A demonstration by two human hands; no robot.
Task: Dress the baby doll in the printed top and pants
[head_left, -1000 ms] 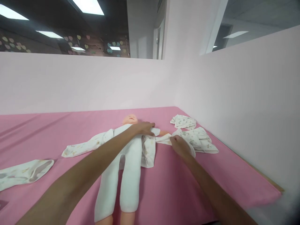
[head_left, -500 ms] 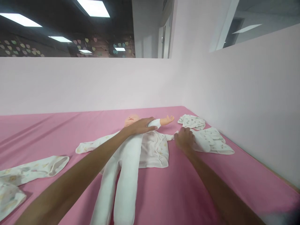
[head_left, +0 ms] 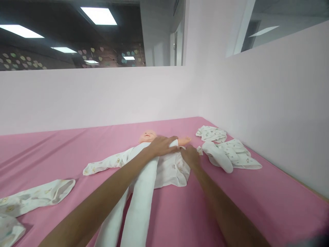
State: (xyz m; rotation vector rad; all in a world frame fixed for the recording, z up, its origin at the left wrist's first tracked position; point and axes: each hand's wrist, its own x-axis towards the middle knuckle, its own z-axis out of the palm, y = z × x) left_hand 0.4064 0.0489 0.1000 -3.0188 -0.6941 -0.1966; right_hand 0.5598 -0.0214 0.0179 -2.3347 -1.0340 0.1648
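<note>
Lying face up on the pink sheet [head_left: 257, 206], one baby doll [head_left: 148, 136] has its feet cut off by the lower frame edge and its chest hidden behind the left forearm. The left hand [head_left: 163, 145] clasps the doll's upper arm. The right hand [head_left: 189, 156] rests just beside it on the open printed shirt [head_left: 172, 169], its grip impossible to tell. Right of that hand lie a small crumpled garment [head_left: 212, 133] and a larger garment [head_left: 232, 152]; far left, a cropped garment [head_left: 38, 193].

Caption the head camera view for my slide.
Left hand grips a doll lying on a pink sheet; right hand touches its shirt.
</note>
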